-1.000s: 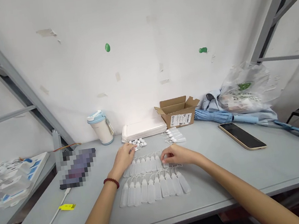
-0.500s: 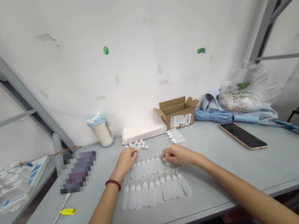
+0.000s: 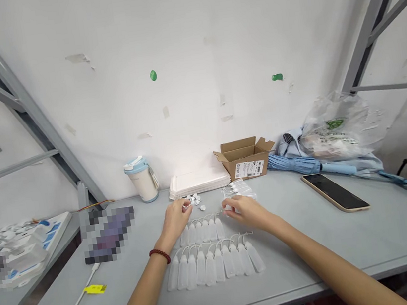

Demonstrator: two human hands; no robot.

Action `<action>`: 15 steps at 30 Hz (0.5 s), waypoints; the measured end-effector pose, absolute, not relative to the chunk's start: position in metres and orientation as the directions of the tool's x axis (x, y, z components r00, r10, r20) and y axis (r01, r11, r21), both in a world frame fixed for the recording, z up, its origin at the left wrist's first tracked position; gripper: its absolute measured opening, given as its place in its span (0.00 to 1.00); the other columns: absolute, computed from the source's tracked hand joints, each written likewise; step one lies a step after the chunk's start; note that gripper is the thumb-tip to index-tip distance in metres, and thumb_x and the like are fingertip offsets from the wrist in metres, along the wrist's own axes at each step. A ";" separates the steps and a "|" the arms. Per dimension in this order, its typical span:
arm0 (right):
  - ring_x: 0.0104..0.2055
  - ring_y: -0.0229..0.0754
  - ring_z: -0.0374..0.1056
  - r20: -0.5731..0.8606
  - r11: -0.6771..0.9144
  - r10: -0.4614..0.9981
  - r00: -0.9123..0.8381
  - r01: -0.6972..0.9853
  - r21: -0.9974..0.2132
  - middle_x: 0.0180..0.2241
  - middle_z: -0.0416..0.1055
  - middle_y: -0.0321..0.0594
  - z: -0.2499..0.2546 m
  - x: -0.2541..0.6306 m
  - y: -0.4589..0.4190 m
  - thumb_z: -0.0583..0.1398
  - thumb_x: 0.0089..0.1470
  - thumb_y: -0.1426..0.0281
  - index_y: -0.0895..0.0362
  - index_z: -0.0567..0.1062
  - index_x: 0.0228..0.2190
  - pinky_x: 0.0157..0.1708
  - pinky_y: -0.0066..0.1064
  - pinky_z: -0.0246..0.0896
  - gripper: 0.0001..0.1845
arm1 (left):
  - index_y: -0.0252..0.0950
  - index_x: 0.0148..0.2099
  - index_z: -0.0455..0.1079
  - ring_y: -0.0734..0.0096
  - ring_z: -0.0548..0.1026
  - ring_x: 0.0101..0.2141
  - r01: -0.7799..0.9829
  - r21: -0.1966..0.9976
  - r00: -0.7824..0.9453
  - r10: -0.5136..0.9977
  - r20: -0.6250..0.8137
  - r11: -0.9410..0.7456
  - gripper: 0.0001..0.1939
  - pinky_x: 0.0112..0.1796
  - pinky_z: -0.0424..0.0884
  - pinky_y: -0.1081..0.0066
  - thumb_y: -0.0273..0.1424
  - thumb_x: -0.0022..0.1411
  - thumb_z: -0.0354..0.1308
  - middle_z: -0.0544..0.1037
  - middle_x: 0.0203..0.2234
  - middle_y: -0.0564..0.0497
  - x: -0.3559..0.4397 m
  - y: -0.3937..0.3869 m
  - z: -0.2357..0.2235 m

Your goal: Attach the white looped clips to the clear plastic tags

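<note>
Bottles (image 3: 210, 269) in rows; R hand (image 3: 246, 211) now nearer back btls (image 3: 242, 187), uncovering row's end, fingers half-curled; L hand (image 3: 175, 221) near-pinched by caps (image 3: 196, 199); can't tell either grip.

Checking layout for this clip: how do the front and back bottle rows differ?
The front row is longer, with more bottles showing than the back row. The front row lies nearer the table's front edge; the back row lies nearer the white caps. Both have translucent bottles lying side by side, tips pointing away.
</note>
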State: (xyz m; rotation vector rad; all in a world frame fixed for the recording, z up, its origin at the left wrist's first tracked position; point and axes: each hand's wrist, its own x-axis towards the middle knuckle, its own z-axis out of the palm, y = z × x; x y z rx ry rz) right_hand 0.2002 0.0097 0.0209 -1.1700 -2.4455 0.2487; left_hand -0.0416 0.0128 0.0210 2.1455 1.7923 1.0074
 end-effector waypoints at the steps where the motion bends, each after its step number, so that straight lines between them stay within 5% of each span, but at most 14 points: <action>1: 0.32 0.40 0.65 0.311 0.644 0.763 -0.566 0.706 -0.295 0.28 0.71 0.40 0.021 0.199 0.009 0.54 0.56 0.68 0.54 0.71 0.39 0.27 0.26 0.51 0.10 | 0.34 0.32 0.72 0.66 0.74 0.28 0.764 0.593 0.021 0.928 0.373 -0.255 0.08 0.34 0.68 0.67 0.32 0.53 0.54 0.78 0.28 0.47 -0.038 0.011 0.022; 6: 0.35 0.42 0.64 0.408 0.717 0.677 -0.613 0.675 -0.175 0.31 0.69 0.42 0.018 0.193 0.003 0.54 0.56 0.68 0.55 0.70 0.39 0.31 0.29 0.54 0.09 | 0.32 0.34 0.72 0.66 0.76 0.28 0.291 0.954 -0.063 0.994 0.090 -0.068 0.12 0.33 0.72 0.67 0.35 0.47 0.61 0.78 0.25 0.48 -0.022 0.002 0.030; 15: 0.37 0.41 0.62 0.480 0.822 0.559 -0.676 0.528 -0.214 0.34 0.68 0.43 0.018 0.180 -0.009 0.52 0.55 0.76 0.56 0.69 0.38 0.35 0.29 0.58 0.10 | 0.30 0.32 0.75 0.69 0.76 0.35 -0.257 0.961 0.124 0.989 -0.077 0.106 0.09 0.44 0.70 0.70 0.30 0.46 0.66 0.79 0.31 0.47 -0.010 -0.014 0.038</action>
